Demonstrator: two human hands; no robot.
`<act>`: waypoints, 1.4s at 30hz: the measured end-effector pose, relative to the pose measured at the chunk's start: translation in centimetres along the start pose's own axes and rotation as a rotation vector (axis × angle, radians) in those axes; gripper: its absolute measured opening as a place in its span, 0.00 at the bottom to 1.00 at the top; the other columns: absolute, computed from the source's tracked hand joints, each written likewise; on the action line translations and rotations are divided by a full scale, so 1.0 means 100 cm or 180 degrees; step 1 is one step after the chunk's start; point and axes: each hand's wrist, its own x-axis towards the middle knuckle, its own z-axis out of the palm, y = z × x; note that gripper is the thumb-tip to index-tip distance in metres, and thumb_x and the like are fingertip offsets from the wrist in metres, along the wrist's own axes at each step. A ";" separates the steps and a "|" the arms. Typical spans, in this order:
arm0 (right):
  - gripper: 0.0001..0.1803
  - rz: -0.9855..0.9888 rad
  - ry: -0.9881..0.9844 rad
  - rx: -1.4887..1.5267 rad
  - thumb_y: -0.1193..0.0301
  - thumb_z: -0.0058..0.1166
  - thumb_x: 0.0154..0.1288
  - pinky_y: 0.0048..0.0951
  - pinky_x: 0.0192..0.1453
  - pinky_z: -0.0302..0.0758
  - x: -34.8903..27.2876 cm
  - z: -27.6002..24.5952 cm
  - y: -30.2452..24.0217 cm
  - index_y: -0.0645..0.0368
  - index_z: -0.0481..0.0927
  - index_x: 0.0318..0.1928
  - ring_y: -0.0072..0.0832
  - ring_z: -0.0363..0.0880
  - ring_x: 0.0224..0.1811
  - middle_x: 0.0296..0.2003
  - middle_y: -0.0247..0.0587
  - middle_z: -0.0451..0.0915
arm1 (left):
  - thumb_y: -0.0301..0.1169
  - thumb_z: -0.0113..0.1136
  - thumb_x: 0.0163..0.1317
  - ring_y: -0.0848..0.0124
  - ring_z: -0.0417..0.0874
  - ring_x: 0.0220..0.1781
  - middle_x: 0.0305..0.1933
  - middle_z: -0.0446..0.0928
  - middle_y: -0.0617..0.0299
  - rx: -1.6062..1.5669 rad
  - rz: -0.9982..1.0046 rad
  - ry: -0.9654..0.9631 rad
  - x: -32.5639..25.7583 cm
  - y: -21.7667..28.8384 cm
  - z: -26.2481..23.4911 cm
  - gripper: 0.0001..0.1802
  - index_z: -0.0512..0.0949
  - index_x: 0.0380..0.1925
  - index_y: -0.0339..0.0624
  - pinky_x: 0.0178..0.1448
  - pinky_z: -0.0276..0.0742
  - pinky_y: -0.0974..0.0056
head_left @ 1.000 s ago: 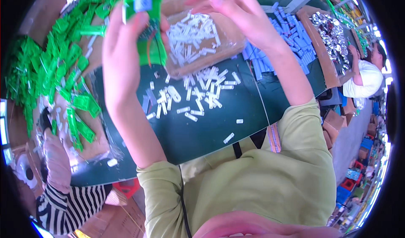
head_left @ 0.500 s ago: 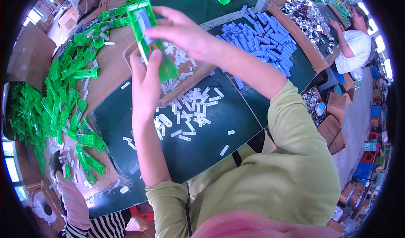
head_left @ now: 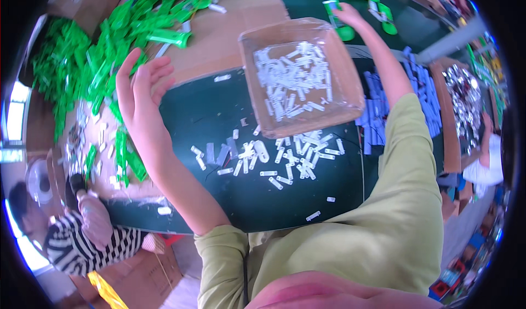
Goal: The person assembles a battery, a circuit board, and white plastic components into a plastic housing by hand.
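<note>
At the far side of the green table (head_left: 219, 112), my right hand (head_left: 350, 16) grips a green plastic housing (head_left: 344, 33), part of it hidden by the fingers. Just right of it lie other green housings (head_left: 387, 19) with white pieces and wires. My left hand (head_left: 145, 87) is empty, fingers apart, raised beside the heap of green housings (head_left: 101, 65). Between my arms stands an open cardboard box (head_left: 350, 98) holding small white plastic strips (head_left: 285, 73). More loose white strips (head_left: 301, 155) are scattered in front of the box.
Blue wrapped cylinders (head_left: 375, 114) with dark wires are piled beside my right forearm. Beyond them, shiny silver cups (head_left: 463, 95) sit behind a cardboard edge (head_left: 446, 117). A person in striped clothing (head_left: 90, 238) works at the left; another in a white top (head_left: 487, 158) is at the right.
My right hand has carried the green housing away to the far right. My left hand has let go of it and moved left, fingers spread. The view has shifted, and the box appears farther right.
</note>
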 end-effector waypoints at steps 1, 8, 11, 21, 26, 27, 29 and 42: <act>0.21 -0.0143 0.0113 -0.0430 0.56 0.47 0.59 0.41 0.47 0.71 0.000 0.005 -0.008 0.64 0.78 0.38 0.46 0.78 0.42 0.38 0.56 0.79 | 0.35 0.48 0.65 0.68 0.78 0.41 0.40 0.77 0.51 0.0321 0.0005 0.0142 0.005 -0.007 -0.016 0.24 0.62 0.56 0.29 0.46 0.74 0.66; 0.24 -0.0484 0.0284 -0.0681 0.55 0.42 0.64 0.40 0.45 0.72 0.003 -0.038 0.038 0.65 0.77 0.42 0.47 0.78 0.41 0.34 0.57 0.79 | 0.44 0.53 0.62 0.53 0.79 0.47 0.46 0.75 0.42 0.4893 -0.0967 -0.0651 0.032 -0.081 -0.119 0.29 0.63 0.54 0.32 0.47 0.75 0.54; 0.22 -0.0613 0.0458 -0.0619 0.59 0.46 0.63 0.37 0.44 0.73 -0.028 -0.041 -0.005 0.64 0.74 0.49 0.43 0.79 0.37 0.32 0.51 0.80 | 0.44 0.55 0.59 0.46 0.77 0.48 0.51 0.71 0.38 0.5503 -0.0861 -0.0580 -0.002 -0.111 -0.131 0.31 0.62 0.56 0.35 0.45 0.76 0.51; 0.17 -0.1959 -0.0050 0.0492 0.71 0.48 0.65 0.26 0.45 0.74 -0.206 -0.059 -0.246 0.53 0.73 0.55 0.24 0.78 0.42 0.40 0.36 0.79 | 0.37 0.53 0.58 0.52 0.80 0.36 0.38 0.76 0.44 0.3824 0.1061 0.0285 -0.026 -0.039 -0.113 0.21 0.72 0.48 0.35 0.38 0.76 0.54; 0.38 -0.3439 0.0043 0.0353 0.63 0.58 0.56 0.43 0.61 0.61 -0.275 -0.023 -0.330 0.52 0.56 0.65 0.44 0.68 0.56 0.57 0.49 0.66 | 0.39 0.48 0.65 0.77 0.74 0.22 0.31 0.78 0.60 0.0911 -0.0073 -0.0216 -0.052 0.042 -0.063 0.20 0.74 0.49 0.34 0.28 0.72 0.71; 0.40 -0.3701 0.0661 0.0345 0.64 0.59 0.55 0.42 0.57 0.66 -0.276 -0.017 -0.335 0.54 0.55 0.65 0.45 0.71 0.51 0.54 0.47 0.69 | 0.40 0.47 0.66 0.77 0.74 0.21 0.31 0.78 0.60 -0.0129 -0.0348 -0.0463 -0.056 0.048 -0.053 0.21 0.74 0.48 0.32 0.27 0.71 0.71; 0.36 -0.3177 0.0298 0.0677 0.65 0.58 0.56 0.38 0.50 0.71 -0.280 -0.020 -0.338 0.55 0.58 0.64 0.40 0.76 0.47 0.48 0.46 0.74 | 0.44 0.46 0.65 0.74 0.75 0.24 0.29 0.77 0.61 -0.0623 -0.0515 -0.0769 -0.057 0.052 -0.047 0.22 0.76 0.42 0.34 0.30 0.72 0.69; 0.32 -0.1107 -0.2630 0.5006 0.47 0.40 0.66 0.33 0.48 0.76 -0.304 -0.047 -0.288 0.63 0.67 0.56 0.38 0.80 0.44 0.44 0.50 0.77 | 0.50 0.40 0.68 0.62 0.75 0.52 0.55 0.70 0.47 -0.1186 0.0124 -0.2132 -0.067 0.035 0.042 0.33 0.59 0.61 0.33 0.53 0.73 0.61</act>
